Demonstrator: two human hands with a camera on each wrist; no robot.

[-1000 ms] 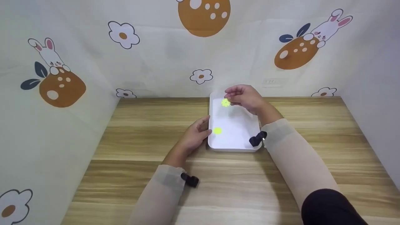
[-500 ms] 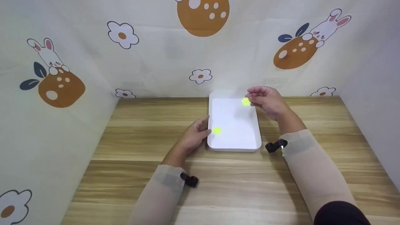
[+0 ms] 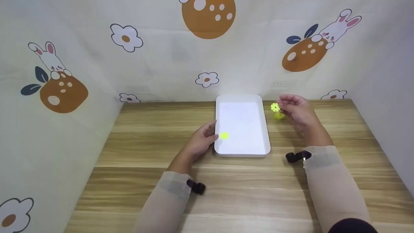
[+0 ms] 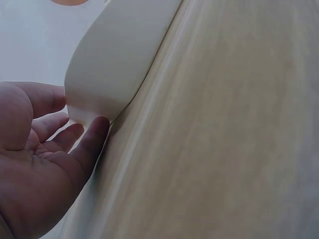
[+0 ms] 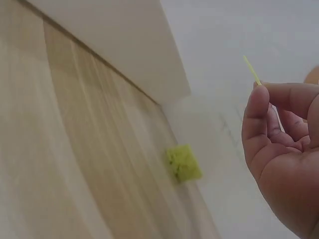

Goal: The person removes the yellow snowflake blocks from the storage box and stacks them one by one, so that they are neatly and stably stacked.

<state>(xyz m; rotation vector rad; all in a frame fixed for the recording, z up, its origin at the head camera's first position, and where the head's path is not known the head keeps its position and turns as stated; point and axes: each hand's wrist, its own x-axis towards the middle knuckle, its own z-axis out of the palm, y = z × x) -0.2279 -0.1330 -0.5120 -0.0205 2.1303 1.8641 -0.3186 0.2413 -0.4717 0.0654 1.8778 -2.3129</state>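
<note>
My left hand (image 3: 204,137) holds the left side of a shallow white tray (image 3: 241,155). In the left wrist view, thumb and fingertips touch the tray's outer wall (image 4: 117,59). One yellow disc (image 3: 224,135) lies in the tray, close by the left thumb. Beyond the tray's right side, my right hand (image 3: 299,111) pinches a thin, notched yellow plastic disc (image 3: 275,107) between thumb and index finger. That disc shows edge-on in the right wrist view. Below it on the table stands a small stack of yellow discs (image 5: 183,163), partly hidden in the head view.
The wood-grain table (image 3: 155,145) reaches back to a cloth backdrop (image 3: 168,64) printed with rabbits, flowers and oranges. Pale side walls stand to left and right. A small black camera (image 3: 196,187) sits on each sleeved wrist.
Carrying the yellow disc, my right hand has moved right from above the tray to over the table beside it, uncovering the tray's far right corner. The left hand stays put.
</note>
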